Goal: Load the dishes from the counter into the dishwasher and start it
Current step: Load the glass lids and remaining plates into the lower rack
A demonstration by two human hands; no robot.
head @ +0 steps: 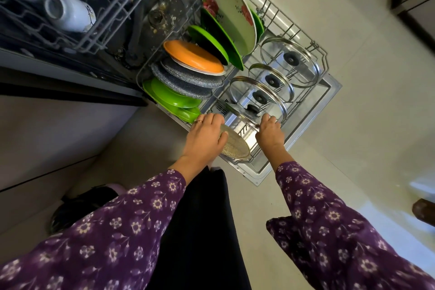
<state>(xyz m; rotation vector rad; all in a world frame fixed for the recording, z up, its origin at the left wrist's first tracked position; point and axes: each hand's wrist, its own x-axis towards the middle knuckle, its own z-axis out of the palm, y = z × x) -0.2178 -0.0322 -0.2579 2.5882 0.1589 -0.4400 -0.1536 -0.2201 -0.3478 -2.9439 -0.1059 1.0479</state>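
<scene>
The lower dishwasher rack [323, 54] is pulled out over the open door [334, 85]. It holds a floral plate [231, 14], green plates [211, 40], an orange plate [193, 55], grey speckled plates [188, 77] and several glass lids [290, 61]. My left hand [204, 136] grips a small textured glass dish [235, 146] at the rack's near corner. My right hand [269, 133] is closed on the rim of the nearest glass lid [254, 101].
The upper rack [94, 37] juts out at the top left with white cups [68, 12] lying in it. Cabinet fronts run along the left. Pale floor tiles spread to the right. A dark slipper [80, 207] sits by my feet.
</scene>
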